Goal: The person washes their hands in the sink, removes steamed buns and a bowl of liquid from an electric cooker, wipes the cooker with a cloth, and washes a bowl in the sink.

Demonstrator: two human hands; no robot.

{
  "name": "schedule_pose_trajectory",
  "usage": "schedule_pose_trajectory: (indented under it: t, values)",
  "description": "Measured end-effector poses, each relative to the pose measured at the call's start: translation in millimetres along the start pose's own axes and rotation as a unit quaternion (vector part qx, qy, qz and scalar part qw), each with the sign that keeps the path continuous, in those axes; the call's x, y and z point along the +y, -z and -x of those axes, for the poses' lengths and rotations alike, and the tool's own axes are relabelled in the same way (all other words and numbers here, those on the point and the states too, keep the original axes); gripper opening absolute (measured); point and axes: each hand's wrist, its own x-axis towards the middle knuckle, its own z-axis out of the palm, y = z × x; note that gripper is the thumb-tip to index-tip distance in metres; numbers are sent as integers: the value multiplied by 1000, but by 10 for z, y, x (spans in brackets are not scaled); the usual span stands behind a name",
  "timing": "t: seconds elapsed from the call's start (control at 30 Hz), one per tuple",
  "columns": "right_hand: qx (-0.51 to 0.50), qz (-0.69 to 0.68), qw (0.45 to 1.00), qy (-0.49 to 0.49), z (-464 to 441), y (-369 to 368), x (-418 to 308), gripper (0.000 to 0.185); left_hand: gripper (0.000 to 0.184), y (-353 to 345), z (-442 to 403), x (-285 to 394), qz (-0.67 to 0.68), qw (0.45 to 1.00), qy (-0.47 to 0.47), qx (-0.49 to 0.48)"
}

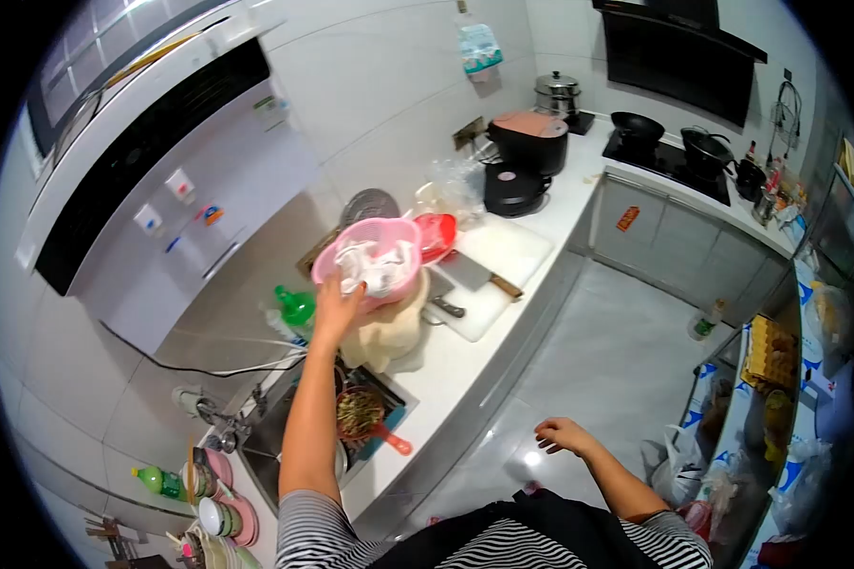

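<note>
My left hand [336, 302] reaches out over the counter and is closed on the near rim of a pink plastic basin [324, 258]. Crumpled white cloths [375, 267] lie inside the basin, close to my fingers. Beneath and in front of it is a cream-coloured item [387, 337], whose kind I cannot make out. To the basin's right sits a red bowl or bag [436, 235]. My right hand [564, 435] hangs in the air above the floor, fingers loosely bent and apart, holding nothing.
A cleaver [473, 272] and a black-handled knife [448, 306] lie on the white cutting boards [512, 248]. Over the sink [268, 450], a red-handled strainer [361, 414] holds greens. A green bottle [296, 305] stands behind. Shelves with bags [681, 465] line the right side.
</note>
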Motion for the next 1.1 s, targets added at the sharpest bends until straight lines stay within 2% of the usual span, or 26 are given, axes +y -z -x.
schedule_pose_trajectory:
  t: [0.07, 0.1, 0.17, 0.2, 0.3, 0.37, 0.43, 0.47, 0.5, 0.53, 0.57, 0.6, 0.63, 0.7, 0.77, 0.83, 0.87, 0.9, 0.93, 0.97, 1.03, 1.07, 1.1]
  values:
    - [120, -100, 988, -6, 247, 403, 95, 31, 84, -401, -388, -222, -10, 1000, 20, 10]
    - [129, -103, 986, -5, 359, 555, 94, 31, 93, -484, -497, -168, -97, 993, 61, -13]
    - [148, -183, 972, -1, 489, 795, 96, 28, 84, -679, -697, -270, -77, 995, 70, -7]
    - [155, -190, 969, 2, 492, 900, 97, 28, 83, -904, -818, -638, -108, 994, 25, -6]
    - [158, -227, 961, 9, 442, 1104, 70, 27, 62, -1160, -1039, -1034, -148, 973, 153, -85]
    - [144, -246, 958, 37, 356, 1266, -84, 27, 55, -1177, -1247, -1213, -158, 954, 227, -117]
    - [140, -251, 956, 50, 281, 1482, -275, 29, 54, -975, -1502, -1198, -148, 952, 240, -118]
    - [124, -259, 955, 77, 222, 1614, -375, 30, 47, -838, -1645, -1180, -27, 971, 239, -8]
    - [107, -265, 952, 104, 168, 1747, -505, 31, 40, -671, -1775, -1148, 94, 963, 232, 102]
    - [91, -260, 954, 122, 145, 1882, -681, 34, 33, -468, -1878, -1032, 211, 929, 220, 209]
    - [92, -258, 954, 122, 64, 2034, -866, 34, 29, -260, -1747, -310, 341, 906, 139, 208]
    - [78, -237, 956, 156, -29, 2177, -1065, 36, 26, -33, -1599, 493, 469, 861, 63, 187]
    - [64, -214, 956, 188, -120, 2293, -1274, 39, 23, 25, -1644, 814, 452, 864, 74, 211]
    - [54, -202, 946, 248, -366, 2487, -1737, 48, 24, -84, -1527, 1485, 466, 860, 20, 208]
    - [4, -285, 906, 313, -588, 2616, -2240, 81, 26, -537, -1406, 1907, 532, 838, -27, 122]
    - [-82, -356, 856, 367, -806, 2698, -2659, 90, 29, -1343, -1339, 2185, 326, 936, -80, 107]
    - [-127, -380, 833, 381, -958, 2748, -2772, 85, 31, -1745, -1305, 2326, 222, 963, -109, 110]
    - [-172, -403, 808, 393, -1110, 2802, -2868, 81, 36, -2114, -1279, 2588, 126, 971, -180, 91]
    - [-150, -453, 806, 350, -1162, 2790, -2965, 74, 47, -2391, -1311, 2853, 123, 966, -217, -62]
    - [-87, -509, 827, 222, -1421, 2903, -2814, 58, 51, -2598, -1342, 3200, 196, 951, -162, -175]
    - [3, -518, 839, 168, -1594, 3084, -2945, 50, 57, -3177, -1250, 3226, 193, 947, -212, -142]
    - [-1, -520, 837, 167, -1610, 3165, -2995, 50, 57, -3168, -1364, 3264, 188, 948, -211, -144]
    - [6, -515, 837, 186, -1584, 3277, -3050, 50, 56, -3107, -1507, 3343, 205, 936, -188, -217]
